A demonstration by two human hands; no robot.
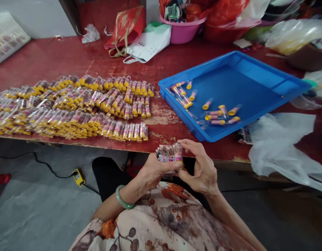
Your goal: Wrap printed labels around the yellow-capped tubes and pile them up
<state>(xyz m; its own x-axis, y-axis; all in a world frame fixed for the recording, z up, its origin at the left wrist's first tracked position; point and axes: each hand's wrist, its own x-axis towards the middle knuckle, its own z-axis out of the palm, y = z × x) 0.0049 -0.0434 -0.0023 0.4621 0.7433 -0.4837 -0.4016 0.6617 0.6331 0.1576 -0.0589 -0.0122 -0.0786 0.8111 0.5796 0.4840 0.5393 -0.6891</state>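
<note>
In front of my lap, my left hand [154, 169] is closed around a bunch of small printed packets [165, 153], pink and dark with little pictures. A clear tube [178, 151] with a printed insert stands upright against their right side, under my left thumb; a bit of yellow shows at its lower end. My right hand [202, 167] has its index finger at the tube's top and its thumb near the bottom, pinching it. Loose yellow-capped tubes [223, 111] lie scattered in the blue tray [255, 78] ahead to the right.
Long stacked rows of yellow-capped tubes [72, 118] cover the left of the red table [163, 120]. Farther back are paper bags [150, 42] and a pink basin [184, 31]. White plastic bags [281, 143] hang over the right edge. A yellow power socket [78, 177] lies on the floor.
</note>
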